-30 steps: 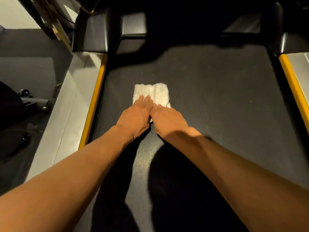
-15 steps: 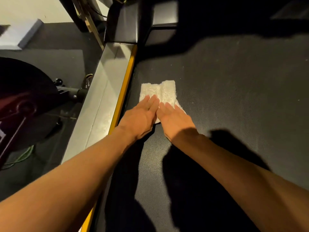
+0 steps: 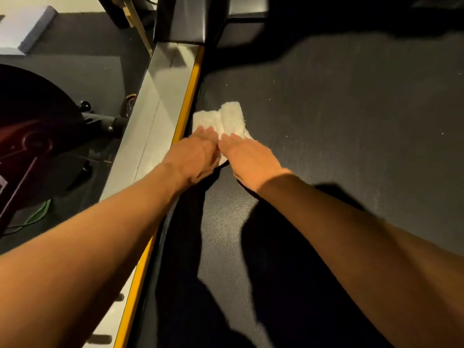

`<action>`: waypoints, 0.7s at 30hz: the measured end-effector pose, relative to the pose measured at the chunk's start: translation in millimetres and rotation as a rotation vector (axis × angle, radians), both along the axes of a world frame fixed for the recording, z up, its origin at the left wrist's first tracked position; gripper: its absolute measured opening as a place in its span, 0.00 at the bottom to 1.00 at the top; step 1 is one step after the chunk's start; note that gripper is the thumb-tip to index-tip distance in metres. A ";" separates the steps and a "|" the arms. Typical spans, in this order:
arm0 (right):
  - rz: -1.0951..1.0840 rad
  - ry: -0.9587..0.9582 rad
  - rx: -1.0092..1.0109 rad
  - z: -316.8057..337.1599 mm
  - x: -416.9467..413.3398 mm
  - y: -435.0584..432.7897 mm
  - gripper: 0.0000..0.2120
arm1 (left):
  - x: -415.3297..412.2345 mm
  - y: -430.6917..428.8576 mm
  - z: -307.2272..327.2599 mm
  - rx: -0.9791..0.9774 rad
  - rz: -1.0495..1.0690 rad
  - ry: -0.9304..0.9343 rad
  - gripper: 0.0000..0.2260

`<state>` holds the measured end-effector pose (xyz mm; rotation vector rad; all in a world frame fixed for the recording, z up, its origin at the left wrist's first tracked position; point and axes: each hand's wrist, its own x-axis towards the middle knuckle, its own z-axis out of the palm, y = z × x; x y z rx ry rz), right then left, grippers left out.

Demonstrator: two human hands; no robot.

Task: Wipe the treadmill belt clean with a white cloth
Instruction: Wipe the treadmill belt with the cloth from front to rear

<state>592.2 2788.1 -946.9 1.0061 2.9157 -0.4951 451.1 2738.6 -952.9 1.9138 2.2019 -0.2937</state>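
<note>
A folded white cloth [image 3: 227, 119] lies on the dark treadmill belt [image 3: 339, 109], close against the belt's left edge. My left hand [image 3: 193, 156] and my right hand [image 3: 248, 156] lie side by side, palms down, pressing flat on the near half of the cloth. The fingers are together and stretched forward. The far half of the cloth shows beyond my fingertips, bunched into a ridge. Small pale specks dot the belt to the right of the cloth.
A yellow strip [image 3: 187, 106] and a grey side rail [image 3: 153, 121] run along the belt's left edge. The black motor cover [image 3: 190, 18] stands at the belt's far end. An exercise bike [image 3: 37, 126] sits on the floor to the left.
Both hands have pushed the cloth leftward across the belt, from near its middle to the yellow edge strip. The cloth has bunched up at its far end.
</note>
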 end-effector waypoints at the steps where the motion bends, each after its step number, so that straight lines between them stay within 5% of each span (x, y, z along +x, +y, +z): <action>1: -0.025 -0.002 -0.004 0.7 -0.1 -2.8 0.19 | 5.2 1.5 -2.6 -0.026 -0.001 0.025 0.23; 21: -0.050 0.014 -0.061 -6.1 15.3 -20.3 0.16 | 35.0 -19.1 -1.7 -0.138 0.054 0.055 0.28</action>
